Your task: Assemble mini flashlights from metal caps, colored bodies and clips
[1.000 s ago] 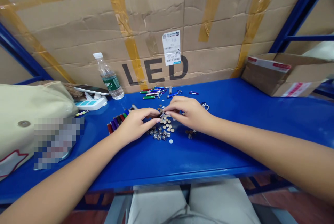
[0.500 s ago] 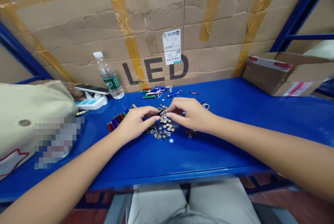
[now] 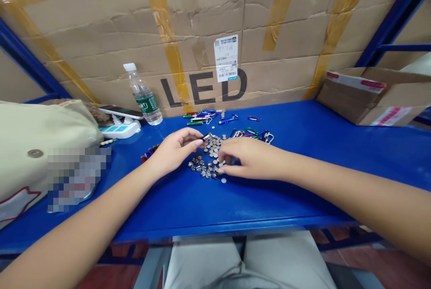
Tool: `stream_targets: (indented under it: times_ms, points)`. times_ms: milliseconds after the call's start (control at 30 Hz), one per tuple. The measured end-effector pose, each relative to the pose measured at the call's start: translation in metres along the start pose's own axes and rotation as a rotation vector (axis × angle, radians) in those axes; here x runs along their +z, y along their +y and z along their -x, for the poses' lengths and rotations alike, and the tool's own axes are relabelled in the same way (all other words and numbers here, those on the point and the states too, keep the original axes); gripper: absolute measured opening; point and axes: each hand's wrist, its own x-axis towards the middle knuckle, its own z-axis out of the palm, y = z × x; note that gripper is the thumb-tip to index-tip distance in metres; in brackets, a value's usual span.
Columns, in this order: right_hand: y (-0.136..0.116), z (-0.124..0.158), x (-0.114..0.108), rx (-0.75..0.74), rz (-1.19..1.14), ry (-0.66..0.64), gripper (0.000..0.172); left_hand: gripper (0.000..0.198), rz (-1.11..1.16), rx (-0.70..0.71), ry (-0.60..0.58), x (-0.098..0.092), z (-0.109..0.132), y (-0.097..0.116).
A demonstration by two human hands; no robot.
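My left hand (image 3: 178,148) pinches a small black tube with a silver end (image 3: 206,137) above the pile of button cells (image 3: 213,146). Close to the right edge of the silver metal caps (image 3: 203,168), my right hand (image 3: 240,156) reaches down with thumb and forefinger apart; nothing shows between them. Coloured tubes (image 3: 148,153) lie partly hidden behind my left hand. Carabiners (image 3: 267,136) in several colours lie beyond my right hand. One pale disc (image 3: 224,180) rests in front of the caps.
Finished-looking small torches (image 3: 202,117) lie at the back of the blue table (image 3: 188,208). A water bottle (image 3: 144,95), a power strip (image 3: 121,129) and a pale bag (image 3: 43,145) stand left. An open carton (image 3: 367,95) sits at the back right.
My right hand has left the black tube and moved down towards the metal caps, its fingers parting. The tube stays in my left hand. The view has shifted slightly.
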Motion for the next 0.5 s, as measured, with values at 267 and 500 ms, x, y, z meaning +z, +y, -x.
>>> stream_targets:
  times_ms: [267,500]
  points:
    - [0.005,-0.003,-0.001,-0.018,-0.066,0.099,0.008,0.044,0.226,-0.064,-0.002,0.001,0.001,0.000]
    - [0.006,-0.002,-0.006,0.182,-0.218,0.362,0.014,0.041,0.032,-0.026,-0.123,0.005,0.007,0.005]
